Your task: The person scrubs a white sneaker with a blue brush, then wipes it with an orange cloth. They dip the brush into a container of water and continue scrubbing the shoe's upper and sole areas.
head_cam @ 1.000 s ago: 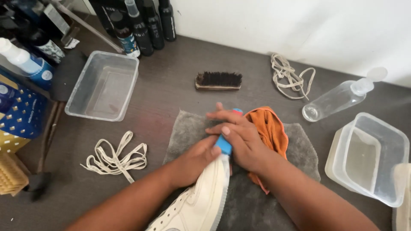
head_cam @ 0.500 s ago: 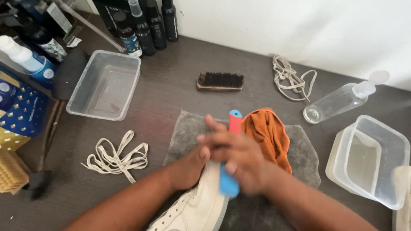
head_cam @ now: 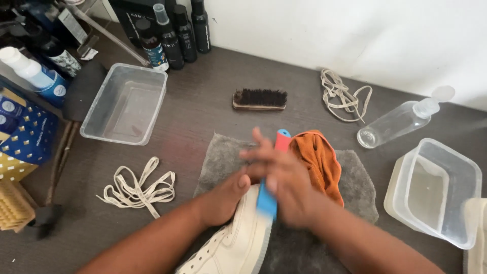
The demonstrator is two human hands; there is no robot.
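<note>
A white sneaker (head_cam: 233, 243) lies on a grey cloth (head_cam: 355, 187) at the near middle of the table. My left hand (head_cam: 225, 195) holds the shoe near its toe. My right hand (head_cam: 284, 177), blurred by motion, grips a blue brush with a red tip (head_cam: 271, 175) pressed against the shoe's side. An orange cloth (head_cam: 319, 160) lies bunched on the grey cloth just right of my hands.
A dark bristle brush (head_cam: 259, 99), a loose lace (head_cam: 345, 94) and a clear bottle on its side (head_cam: 401, 122) lie behind. Another lace (head_cam: 139, 185) and an empty clear tub (head_cam: 124, 104) sit left; a tub with water (head_cam: 431, 190) sits right. Dark bottles (head_cam: 175, 35) line the wall.
My right hand has pulled the blue brush back along the shoe toward me, then pushed it forward a little. My left hand stays on the shoe.
</note>
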